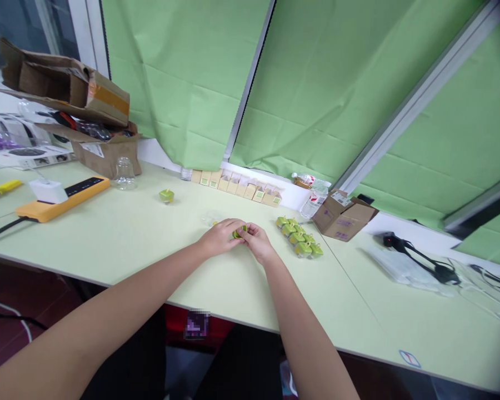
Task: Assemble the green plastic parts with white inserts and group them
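Note:
A small green lid (240, 231) sits between my two hands above the middle of the table. My left hand (220, 238) has its fingers closed on the lid's far side. The fingers of my right hand (256, 242) pinch its near right edge. Just behind my left hand lies a small clear plastic piece (210, 218) with a yellow spot, partly hidden. To the right, several small clear boxes with green lids (303, 249) stand in rows. One more green-lidded box (166, 195) stands alone at the back left.
Small cardboard boxes (250, 191) line the wall under the green curtain. Bottles (314, 203) and an open carton (344, 216) stand at the back right, cables (441, 272) farther right. At left are a clear jar (125, 175), an orange power strip (62, 200) and stacked cartons (108, 153).

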`<action>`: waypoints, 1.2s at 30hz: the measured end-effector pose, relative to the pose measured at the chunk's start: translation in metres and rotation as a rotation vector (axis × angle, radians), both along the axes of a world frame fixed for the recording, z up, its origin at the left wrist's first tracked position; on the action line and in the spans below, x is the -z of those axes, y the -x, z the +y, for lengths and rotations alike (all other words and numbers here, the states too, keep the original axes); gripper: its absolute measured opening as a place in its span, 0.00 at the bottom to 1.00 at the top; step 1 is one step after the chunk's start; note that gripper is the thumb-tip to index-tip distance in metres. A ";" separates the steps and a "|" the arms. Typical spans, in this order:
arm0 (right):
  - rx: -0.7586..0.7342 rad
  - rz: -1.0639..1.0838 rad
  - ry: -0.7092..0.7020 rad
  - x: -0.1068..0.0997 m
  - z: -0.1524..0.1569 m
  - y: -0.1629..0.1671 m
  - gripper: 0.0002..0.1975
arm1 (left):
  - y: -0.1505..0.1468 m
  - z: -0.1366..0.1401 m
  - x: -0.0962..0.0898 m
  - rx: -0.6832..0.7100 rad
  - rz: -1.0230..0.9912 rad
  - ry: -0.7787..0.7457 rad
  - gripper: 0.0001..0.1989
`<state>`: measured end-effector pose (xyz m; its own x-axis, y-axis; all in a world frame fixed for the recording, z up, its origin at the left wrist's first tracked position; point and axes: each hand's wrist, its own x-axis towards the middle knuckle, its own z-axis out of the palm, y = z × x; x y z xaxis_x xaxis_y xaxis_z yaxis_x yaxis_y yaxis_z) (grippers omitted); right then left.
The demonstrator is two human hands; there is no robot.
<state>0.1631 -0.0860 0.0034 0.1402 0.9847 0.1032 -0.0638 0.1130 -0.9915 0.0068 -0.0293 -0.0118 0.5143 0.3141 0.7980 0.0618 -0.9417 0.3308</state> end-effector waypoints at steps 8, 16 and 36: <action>0.048 -0.047 0.009 0.000 0.001 0.001 0.22 | -0.001 0.000 0.001 -0.002 -0.019 0.011 0.20; -0.007 0.065 0.051 -0.006 -0.004 0.005 0.18 | 0.001 -0.001 -0.002 -0.010 -0.006 0.062 0.19; 0.076 -0.023 0.047 -0.004 -0.001 0.009 0.19 | 0.005 -0.001 -0.006 -0.047 0.078 0.179 0.20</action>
<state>0.1543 -0.0871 0.0072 0.2125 0.9752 0.0617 -0.0336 0.0703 -0.9970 0.0016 -0.0302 -0.0063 0.5534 0.4727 0.6857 0.1362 -0.8636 0.4854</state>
